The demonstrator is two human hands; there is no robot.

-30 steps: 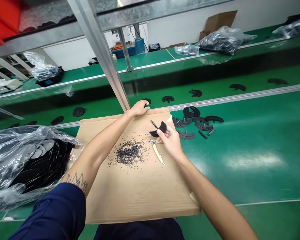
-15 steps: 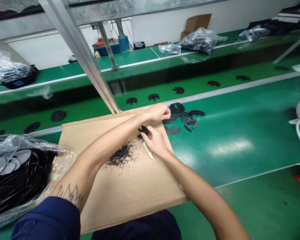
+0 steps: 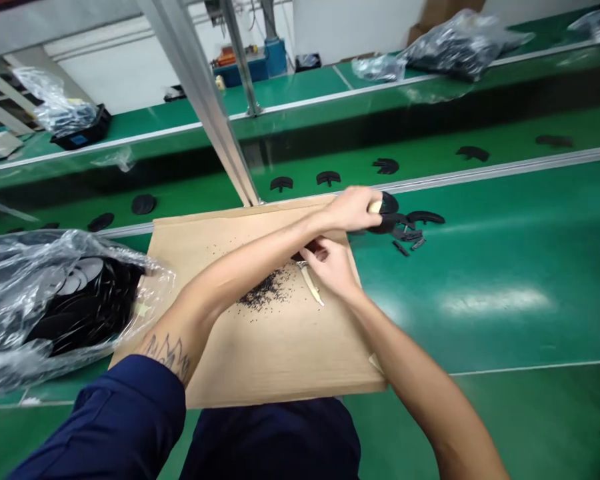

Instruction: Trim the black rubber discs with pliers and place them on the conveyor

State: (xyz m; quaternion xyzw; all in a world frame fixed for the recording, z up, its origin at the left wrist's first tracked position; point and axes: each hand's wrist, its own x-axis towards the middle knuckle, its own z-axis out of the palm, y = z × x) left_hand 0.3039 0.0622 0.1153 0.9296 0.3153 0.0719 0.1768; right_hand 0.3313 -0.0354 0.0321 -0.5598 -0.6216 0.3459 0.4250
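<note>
On the far edge of the tan corrugated cardboard sheet [image 3: 280, 353], your left grip [image 3: 353, 208] is closed on a black curved rubber piece [image 3: 387, 217] beside matching arcs [image 3: 410, 233], with a pale tab [image 3: 375, 207] showing against it. Your right grip [image 3: 330, 263] curls around a mostly hidden dark piece [image 3: 310, 252], just above cream-handled metal snips [image 3: 310, 287] lying by a heap of black granules [image 3: 263, 293]. A clear plastic bag [image 3: 55, 300] of black discs [image 3: 87, 313] sits left of the sheet on the green desk [image 3: 480, 320].
</note>
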